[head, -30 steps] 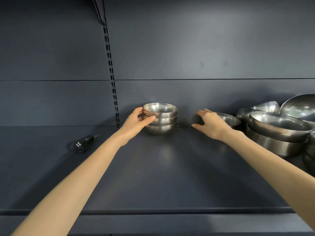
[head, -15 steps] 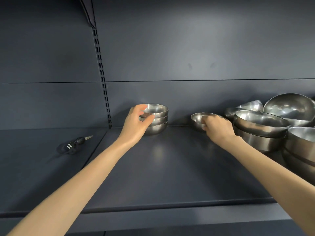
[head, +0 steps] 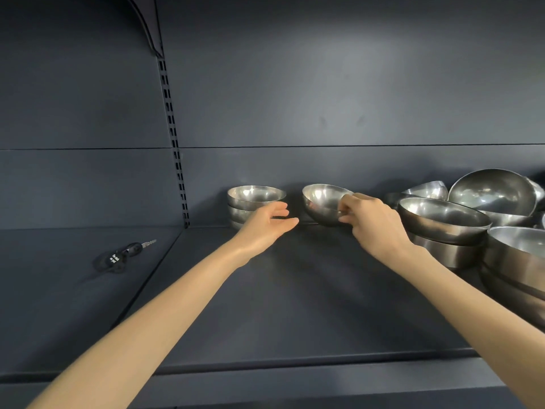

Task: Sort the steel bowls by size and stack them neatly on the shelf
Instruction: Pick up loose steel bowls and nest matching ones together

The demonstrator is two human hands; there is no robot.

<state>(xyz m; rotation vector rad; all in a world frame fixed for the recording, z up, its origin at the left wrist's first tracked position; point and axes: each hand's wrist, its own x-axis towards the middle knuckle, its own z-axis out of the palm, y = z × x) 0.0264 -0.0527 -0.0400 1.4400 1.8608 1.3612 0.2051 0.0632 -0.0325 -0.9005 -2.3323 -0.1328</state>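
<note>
In the half second since the previous frame, the right hand (head: pixel 374 228) has tipped a small bowl (head: pixel 321 205) onto its side and brought it closer to the stack of small bowls (head: pixel 253 197), while the left hand (head: pixel 262 231) has let go of that stack.

The only writing in view is white print on the black key fob (head: pixel 116 258) lying on the left section of the shelf (head: pixel 265 305); it is too small to read.

The shelf is bare dark metal from the hands forward to its front lip, leaving open room between the stack and the larger bowls (head: pixel 442 219) crowded at the right end. A slotted upright (head: pixel 175 149) marks the seam just left of the stack.

The small bowl is polished steel, round-bottomed, its mouth turned left and toward the camera. It is near the back wall, beside the stack but apart from it. The right hand's fingers (head: pixel 346 200) pinch its rim. Whether its base touches the shelf cannot be told.

The left hand's fingers (head: pixel 280 213) are straight and hold nothing, reaching across the front of the stack toward the tilted bowl.
</note>
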